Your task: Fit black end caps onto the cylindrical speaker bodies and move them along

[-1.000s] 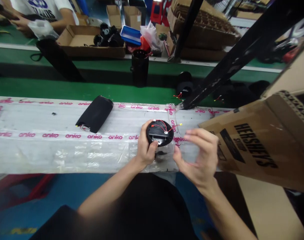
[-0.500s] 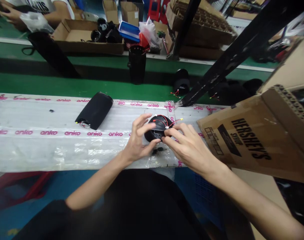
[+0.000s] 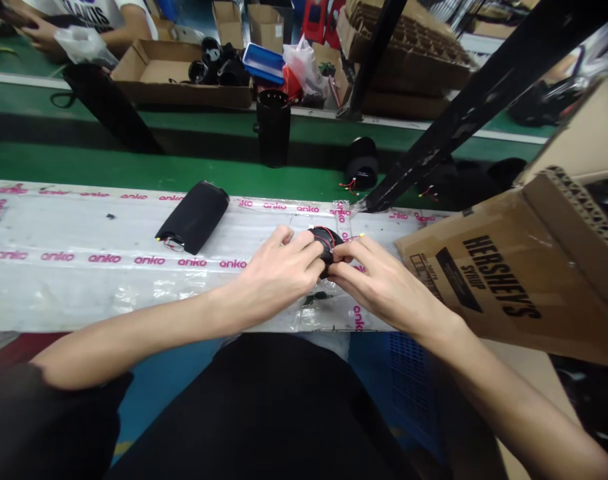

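A round black part (image 3: 328, 236) with thin red wires and a yellow connector stands on the wrapped table (image 3: 74, 287), partly covered by my fingers. My left hand (image 3: 287, 267) is closed over its left side, fingers bent together; what they pinch is hidden. From the right, my right hand (image 3: 367, 270) has thumb and fingers pressed together at the part's edge near the wires; the gripped spot is too small to make out. A black fabric-covered cylinder (image 3: 197, 217) with wires at its lower end lies to the left.
A cardboard box (image 3: 504, 267) sits at the right, beside a slanted black post (image 3: 444, 120). Beyond the table, a green surface (image 3: 199, 163) holds an upright black cylinder (image 3: 274, 130) and a shorter one (image 3: 363, 163). Another person (image 3: 117, 23) is at the upper left.
My left hand has swung over the black part, and its spread fingers have closed. My right hand stays at the right edge. The view has shifted slightly.
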The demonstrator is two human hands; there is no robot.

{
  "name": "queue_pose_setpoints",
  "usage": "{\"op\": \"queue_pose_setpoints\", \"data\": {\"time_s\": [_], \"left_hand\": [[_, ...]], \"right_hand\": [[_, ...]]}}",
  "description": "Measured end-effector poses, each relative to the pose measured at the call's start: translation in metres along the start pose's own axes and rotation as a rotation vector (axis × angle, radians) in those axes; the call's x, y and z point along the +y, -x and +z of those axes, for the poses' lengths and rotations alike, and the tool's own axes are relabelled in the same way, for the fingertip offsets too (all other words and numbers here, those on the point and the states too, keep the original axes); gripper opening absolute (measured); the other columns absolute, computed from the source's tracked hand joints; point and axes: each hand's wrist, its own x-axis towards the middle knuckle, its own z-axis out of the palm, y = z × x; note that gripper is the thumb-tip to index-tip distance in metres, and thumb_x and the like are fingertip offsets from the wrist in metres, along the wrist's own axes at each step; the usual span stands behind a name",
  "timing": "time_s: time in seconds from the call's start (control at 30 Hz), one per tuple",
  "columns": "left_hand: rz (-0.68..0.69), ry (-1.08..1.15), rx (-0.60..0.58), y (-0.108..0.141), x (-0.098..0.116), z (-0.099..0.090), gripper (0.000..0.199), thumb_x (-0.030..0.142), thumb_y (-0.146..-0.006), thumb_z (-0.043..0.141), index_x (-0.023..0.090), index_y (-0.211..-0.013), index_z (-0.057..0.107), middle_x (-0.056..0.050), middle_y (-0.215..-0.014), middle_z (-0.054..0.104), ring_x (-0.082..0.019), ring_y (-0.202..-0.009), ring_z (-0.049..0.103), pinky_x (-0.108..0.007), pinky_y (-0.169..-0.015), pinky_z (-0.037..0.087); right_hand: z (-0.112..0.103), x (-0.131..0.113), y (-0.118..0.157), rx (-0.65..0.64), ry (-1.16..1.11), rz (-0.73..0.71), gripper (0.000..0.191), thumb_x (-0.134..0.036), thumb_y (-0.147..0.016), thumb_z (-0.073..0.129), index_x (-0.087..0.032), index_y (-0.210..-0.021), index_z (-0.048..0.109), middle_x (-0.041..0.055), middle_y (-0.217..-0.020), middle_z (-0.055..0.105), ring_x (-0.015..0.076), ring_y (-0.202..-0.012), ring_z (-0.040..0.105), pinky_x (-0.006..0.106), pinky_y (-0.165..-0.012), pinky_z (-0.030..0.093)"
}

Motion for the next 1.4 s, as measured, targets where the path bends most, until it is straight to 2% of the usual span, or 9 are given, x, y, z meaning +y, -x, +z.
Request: {"op": "queue_pose_setpoints", "data": {"time_s": [0.17,0.3,0.43,0.57,0.7,0.97,1.2,1.3,1.4], "left_hand": [[0.031,-0.009,-0.021,0.002,-0.005,0.005,0.029,0.010,-0.108,0.048,0.016,-0.087,0.068,-0.011,-0.095,0.069,-0.029,-0.098,0.059,-0.043,-0.081,0.041],[0.025,0.161,0.008,0.005,-0.012,0.010,0.017,0.023,-0.108,0.057,0.016,-0.102,0.071,-0.013,-0.108,0.071,-0.030,-0.107,0.062,-0.045,-0.089,0.047],[0.022,0.337,0.128,0.015,-0.023,0.012,0.021,0.034,-0.105,0.067,0.019,-0.120,0.069,-0.015,-0.124,0.068,-0.032,-0.119,0.063,-0.046,-0.097,0.053],[0.061,0.335,0.206,0.017,-0.035,0.009,0.013,0.030,-0.105,0.066,0.021,-0.111,0.072,-0.009,-0.110,0.074,-0.027,-0.103,0.067,-0.042,-0.089,0.055],[0.138,0.316,0.127,0.011,-0.043,0.000,0.021,0.024,-0.110,0.056,0.020,-0.102,0.075,-0.008,-0.100,0.076,-0.022,-0.088,0.066,-0.036,-0.078,0.053],[0.173,0.443,-0.041,-0.003,-0.055,-0.008,0.030,0.027,-0.112,0.052,0.022,-0.101,0.079,-0.007,-0.102,0.078,-0.021,-0.089,0.071,-0.032,-0.073,0.052],[0.217,0.557,-0.030,-0.008,-0.060,-0.011,0.023,0.027,-0.107,0.063,0.023,-0.094,0.082,-0.006,-0.097,0.080,-0.019,-0.086,0.074,-0.028,-0.071,0.055],[0.093,0.639,0.043,-0.005,-0.059,-0.014,0.020,0.031,-0.107,0.063,0.022,-0.106,0.081,-0.007,-0.105,0.080,-0.019,-0.094,0.076,-0.029,-0.084,0.058],[-0.264,0.683,0.147,-0.010,-0.063,-0.013,0.028,0.039,-0.110,0.056,0.019,-0.117,0.076,-0.008,-0.114,0.080,-0.021,-0.104,0.074,-0.030,-0.092,0.055]], "right_hand": [[-0.003,0.001,-0.004,-0.079,-0.013,0.008,0.018,-0.007,-0.105,0.057,-0.014,-0.100,0.073,0.0148,-0.110,0.069,0.0270,-0.100,0.057,0.042,-0.083,0.057],[-0.006,0.003,-0.003,-0.122,-0.016,0.060,0.015,-0.009,-0.105,0.057,-0.015,-0.103,0.071,0.0145,-0.109,0.068,0.0278,-0.100,0.060,0.044,-0.083,0.058],[-0.007,0.012,0.010,-0.010,-0.181,0.122,0.019,-0.014,-0.105,0.058,-0.018,-0.122,0.066,0.0151,-0.125,0.066,0.0283,-0.115,0.066,0.044,-0.092,0.062],[-0.005,0.019,0.017,0.113,-0.183,0.059,0.017,-0.015,-0.107,0.058,-0.022,-0.119,0.068,0.0117,-0.120,0.069,0.0246,-0.109,0.070,0.042,-0.091,0.064],[-0.003,0.020,0.014,0.126,-0.148,-0.057,0.019,-0.009,-0.107,0.057,-0.018,-0.118,0.070,0.0117,-0.113,0.075,0.0243,-0.102,0.072,0.040,-0.084,0.065],[-0.013,0.022,0.006,-0.010,-0.111,-0.090,0.027,-0.012,-0.111,0.048,-0.015,-0.117,0.074,0.0119,-0.113,0.079,0.0240,-0.098,0.075,0.039,-0.080,0.066],[-0.019,0.013,0.003,-0.082,-0.122,-0.044,0.027,-0.007,-0.106,0.053,-0.016,-0.117,0.076,0.0119,-0.112,0.078,0.0258,-0.098,0.074,0.041,-0.079,0.066],[-0.018,0.011,0.012,0.026,-0.299,0.070,0.025,-0.015,-0.107,0.058,-0.021,-0.124,0.074,0.0107,-0.121,0.075,0.0251,-0.109,0.074,0.042,-0.091,0.065],[-0.007,0.022,0.017,0.318,-0.552,0.409,0.016,-0.029,-0.105,0.066,-0.024,-0.117,0.075,0.0080,-0.118,0.075,0.0228,-0.107,0.074,0.041,-0.097,0.063]]}}
